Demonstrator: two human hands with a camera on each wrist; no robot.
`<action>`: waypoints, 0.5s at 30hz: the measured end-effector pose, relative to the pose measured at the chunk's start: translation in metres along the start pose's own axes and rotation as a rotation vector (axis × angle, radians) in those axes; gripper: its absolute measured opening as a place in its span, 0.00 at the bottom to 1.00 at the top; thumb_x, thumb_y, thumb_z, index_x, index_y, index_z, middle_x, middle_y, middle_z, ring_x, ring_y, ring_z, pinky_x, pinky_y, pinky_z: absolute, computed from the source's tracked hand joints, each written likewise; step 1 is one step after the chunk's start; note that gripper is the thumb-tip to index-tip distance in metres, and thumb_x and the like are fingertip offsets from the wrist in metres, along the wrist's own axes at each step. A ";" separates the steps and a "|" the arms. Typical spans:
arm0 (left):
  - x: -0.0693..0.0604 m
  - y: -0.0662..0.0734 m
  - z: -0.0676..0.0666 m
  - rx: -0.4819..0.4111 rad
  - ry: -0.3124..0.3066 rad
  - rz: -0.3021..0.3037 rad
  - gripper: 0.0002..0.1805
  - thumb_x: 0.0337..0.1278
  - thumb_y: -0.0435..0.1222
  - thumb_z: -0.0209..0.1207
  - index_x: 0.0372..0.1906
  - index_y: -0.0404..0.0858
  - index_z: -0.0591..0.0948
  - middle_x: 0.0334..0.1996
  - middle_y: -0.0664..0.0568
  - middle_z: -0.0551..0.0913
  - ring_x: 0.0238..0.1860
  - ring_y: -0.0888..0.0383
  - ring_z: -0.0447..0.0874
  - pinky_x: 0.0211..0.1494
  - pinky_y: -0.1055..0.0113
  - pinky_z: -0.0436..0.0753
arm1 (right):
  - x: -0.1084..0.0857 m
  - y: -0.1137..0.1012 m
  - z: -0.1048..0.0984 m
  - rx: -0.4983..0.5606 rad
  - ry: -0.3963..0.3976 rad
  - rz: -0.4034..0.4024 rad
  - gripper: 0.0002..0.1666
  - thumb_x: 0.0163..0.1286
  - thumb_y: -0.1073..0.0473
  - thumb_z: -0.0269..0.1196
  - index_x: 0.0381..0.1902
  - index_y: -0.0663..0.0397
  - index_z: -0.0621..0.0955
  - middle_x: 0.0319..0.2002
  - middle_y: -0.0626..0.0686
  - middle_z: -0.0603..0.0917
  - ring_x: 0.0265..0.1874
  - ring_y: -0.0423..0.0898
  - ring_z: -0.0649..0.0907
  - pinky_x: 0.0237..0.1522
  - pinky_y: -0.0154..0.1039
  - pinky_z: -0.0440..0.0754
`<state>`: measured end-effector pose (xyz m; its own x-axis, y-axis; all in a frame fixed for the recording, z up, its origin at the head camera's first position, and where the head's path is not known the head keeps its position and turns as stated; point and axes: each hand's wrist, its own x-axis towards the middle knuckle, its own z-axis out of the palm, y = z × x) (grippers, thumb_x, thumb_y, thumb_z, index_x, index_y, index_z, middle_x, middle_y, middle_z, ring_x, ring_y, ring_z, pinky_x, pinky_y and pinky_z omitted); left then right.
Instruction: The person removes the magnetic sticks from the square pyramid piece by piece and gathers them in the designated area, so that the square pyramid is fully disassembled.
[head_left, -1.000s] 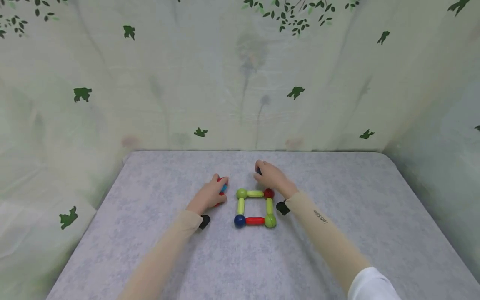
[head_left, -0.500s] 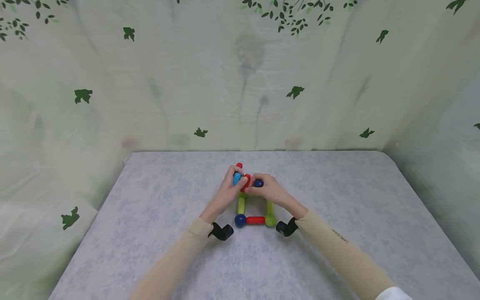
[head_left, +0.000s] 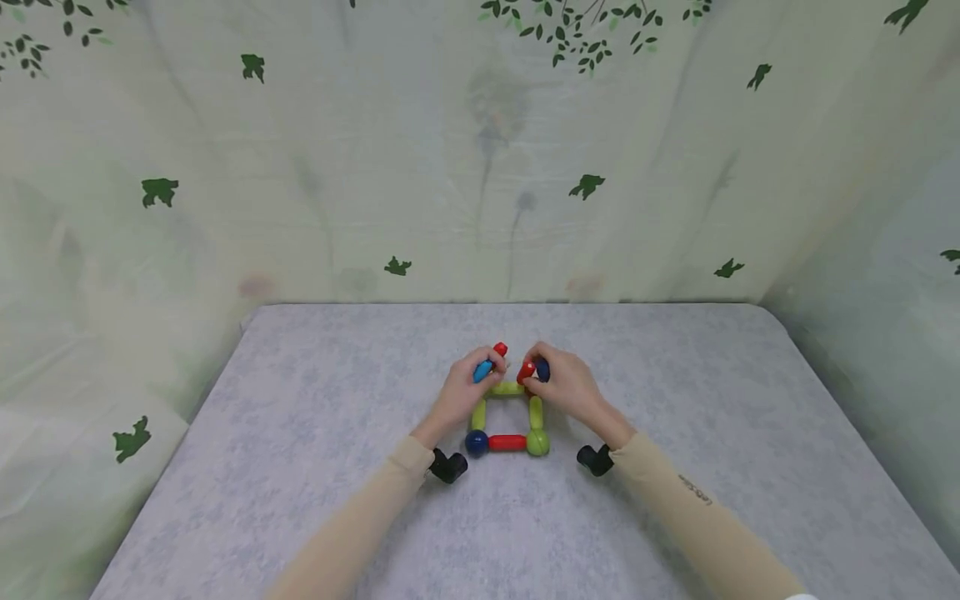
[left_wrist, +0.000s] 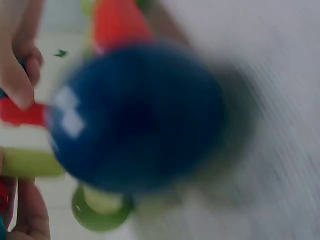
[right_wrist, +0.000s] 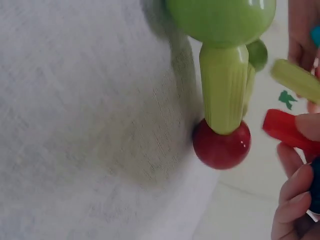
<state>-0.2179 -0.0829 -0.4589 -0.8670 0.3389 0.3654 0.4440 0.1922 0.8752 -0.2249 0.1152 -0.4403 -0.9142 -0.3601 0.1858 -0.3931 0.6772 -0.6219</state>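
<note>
My left hand [head_left: 467,390] holds a light blue magnetic rod [head_left: 483,372] and a red rod [head_left: 500,349]. It also grips a yellow-green rod [right_wrist: 296,80], seen in the wrist views. My right hand [head_left: 568,385] pinches another red rod [head_left: 527,372] and keeps a dark blue ball [head_left: 543,370] in its curled fingers. Both hands hover over the far side of a flat square of rods and balls. A red rod [head_left: 507,443] forms its near side, between a blue ball [head_left: 477,443] and a green ball [head_left: 537,442]. My left hand hides the far-left corner.
The square lies on a grey mottled table [head_left: 300,500]. Its far-right corner is a dark red ball [right_wrist: 222,144], mostly hidden in the head view. Behind the table hangs a pale curtain [head_left: 420,167] with leaf prints. Black wrist cameras [head_left: 448,467] hang close to the square.
My hands came together above the square, the left moving right. They have drawn slightly apart, and my right hand now has a red rod along with its blue ball.
</note>
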 end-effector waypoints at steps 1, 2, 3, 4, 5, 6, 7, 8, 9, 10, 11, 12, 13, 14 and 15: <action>-0.001 -0.003 -0.003 0.060 -0.014 0.035 0.04 0.60 0.24 0.57 0.37 0.34 0.77 0.39 0.46 0.79 0.43 0.51 0.76 0.49 0.59 0.76 | -0.001 0.001 -0.001 -0.080 0.001 -0.036 0.12 0.59 0.61 0.68 0.40 0.54 0.78 0.31 0.48 0.81 0.25 0.43 0.76 0.27 0.37 0.75; -0.003 -0.005 -0.005 0.114 -0.033 0.059 0.04 0.59 0.24 0.58 0.36 0.34 0.77 0.38 0.48 0.79 0.42 0.53 0.76 0.48 0.60 0.76 | -0.001 0.002 -0.002 -0.144 -0.002 -0.064 0.12 0.58 0.61 0.69 0.39 0.54 0.79 0.31 0.47 0.80 0.25 0.42 0.76 0.27 0.37 0.75; -0.004 -0.007 -0.007 0.162 -0.053 0.080 0.05 0.59 0.23 0.58 0.36 0.35 0.78 0.37 0.50 0.79 0.40 0.54 0.76 0.47 0.61 0.76 | -0.001 0.002 -0.002 -0.191 -0.010 -0.089 0.12 0.58 0.61 0.69 0.39 0.54 0.79 0.31 0.47 0.80 0.25 0.42 0.76 0.27 0.37 0.76; -0.005 -0.009 -0.009 0.202 -0.073 0.098 0.05 0.58 0.23 0.58 0.35 0.35 0.78 0.36 0.51 0.78 0.40 0.55 0.76 0.47 0.61 0.76 | -0.001 0.002 -0.003 -0.238 -0.015 -0.112 0.12 0.58 0.61 0.69 0.39 0.54 0.79 0.31 0.47 0.80 0.26 0.41 0.77 0.28 0.37 0.76; -0.006 -0.010 -0.011 0.235 -0.091 0.108 0.06 0.58 0.23 0.58 0.35 0.35 0.78 0.36 0.53 0.78 0.39 0.57 0.75 0.46 0.62 0.77 | -0.001 0.002 -0.004 -0.269 -0.021 -0.128 0.12 0.58 0.60 0.69 0.39 0.54 0.79 0.31 0.47 0.80 0.25 0.41 0.77 0.28 0.37 0.76; -0.006 -0.010 -0.013 0.260 -0.105 0.119 0.05 0.58 0.23 0.58 0.35 0.35 0.78 0.37 0.54 0.77 0.40 0.58 0.75 0.46 0.63 0.77 | -0.001 0.002 -0.004 -0.294 -0.027 -0.140 0.12 0.58 0.60 0.69 0.39 0.54 0.79 0.31 0.47 0.79 0.26 0.41 0.77 0.28 0.37 0.77; -0.007 -0.010 -0.014 0.285 -0.117 0.131 0.06 0.58 0.22 0.58 0.36 0.35 0.78 0.37 0.54 0.76 0.40 0.58 0.74 0.46 0.64 0.77 | -0.001 0.001 -0.004 -0.308 -0.032 -0.147 0.12 0.58 0.60 0.69 0.39 0.54 0.80 0.31 0.47 0.79 0.26 0.41 0.77 0.28 0.36 0.76; -0.007 -0.009 -0.016 0.310 -0.128 0.147 0.05 0.58 0.22 0.58 0.36 0.34 0.78 0.38 0.54 0.76 0.41 0.58 0.73 0.47 0.63 0.76 | 0.000 0.001 -0.005 -0.318 -0.038 -0.148 0.12 0.58 0.60 0.69 0.39 0.53 0.80 0.32 0.47 0.79 0.26 0.41 0.77 0.28 0.36 0.76; -0.006 -0.007 -0.017 0.340 -0.135 0.171 0.06 0.58 0.22 0.58 0.36 0.34 0.78 0.39 0.53 0.76 0.41 0.57 0.73 0.48 0.63 0.76 | 0.000 0.000 -0.005 -0.323 -0.042 -0.146 0.12 0.58 0.60 0.69 0.39 0.53 0.80 0.32 0.47 0.79 0.26 0.41 0.77 0.28 0.36 0.76; -0.006 -0.005 -0.018 0.380 -0.142 0.201 0.07 0.57 0.21 0.59 0.36 0.34 0.78 0.39 0.52 0.76 0.42 0.56 0.73 0.48 0.62 0.76 | 0.000 0.000 -0.006 -0.325 -0.048 -0.143 0.12 0.59 0.59 0.69 0.39 0.53 0.79 0.32 0.47 0.79 0.26 0.41 0.77 0.28 0.36 0.77; -0.005 -0.003 -0.019 0.430 -0.151 0.235 0.07 0.57 0.21 0.59 0.36 0.35 0.79 0.40 0.51 0.76 0.42 0.55 0.72 0.48 0.61 0.75 | -0.001 -0.001 -0.006 -0.325 -0.053 -0.139 0.12 0.59 0.59 0.69 0.40 0.52 0.79 0.33 0.47 0.79 0.26 0.41 0.77 0.29 0.36 0.77; -0.004 0.000 -0.019 0.486 -0.159 0.272 0.08 0.56 0.20 0.59 0.36 0.35 0.79 0.40 0.51 0.77 0.42 0.54 0.72 0.48 0.61 0.75 | -0.001 -0.001 -0.007 -0.325 -0.058 -0.135 0.13 0.59 0.58 0.69 0.40 0.53 0.79 0.33 0.47 0.79 0.27 0.41 0.77 0.29 0.37 0.77; -0.003 0.003 -0.020 0.537 -0.170 0.309 0.09 0.55 0.20 0.60 0.36 0.36 0.79 0.40 0.50 0.77 0.43 0.53 0.72 0.49 0.60 0.75 | -0.002 -0.001 -0.007 -0.325 -0.062 -0.130 0.13 0.59 0.58 0.69 0.41 0.52 0.79 0.34 0.48 0.79 0.28 0.42 0.77 0.30 0.37 0.77; -0.001 0.005 -0.019 0.582 -0.186 0.343 0.10 0.55 0.20 0.60 0.36 0.37 0.79 0.39 0.49 0.77 0.42 0.52 0.72 0.49 0.61 0.76 | -0.003 -0.001 -0.007 -0.323 -0.065 -0.127 0.14 0.59 0.58 0.69 0.42 0.53 0.79 0.34 0.48 0.79 0.28 0.42 0.78 0.30 0.38 0.78; 0.000 0.007 -0.019 0.620 -0.207 0.369 0.11 0.54 0.20 0.60 0.36 0.38 0.79 0.39 0.48 0.77 0.42 0.52 0.72 0.47 0.61 0.76 | -0.004 -0.001 -0.007 -0.320 -0.065 -0.124 0.15 0.59 0.57 0.69 0.43 0.53 0.79 0.35 0.49 0.79 0.29 0.43 0.78 0.30 0.38 0.78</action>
<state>-0.2191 -0.0987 -0.4467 -0.6038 0.6364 0.4800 0.7969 0.4955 0.3456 -0.2217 0.1204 -0.4354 -0.8536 -0.4851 0.1899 -0.5209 0.7890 -0.3259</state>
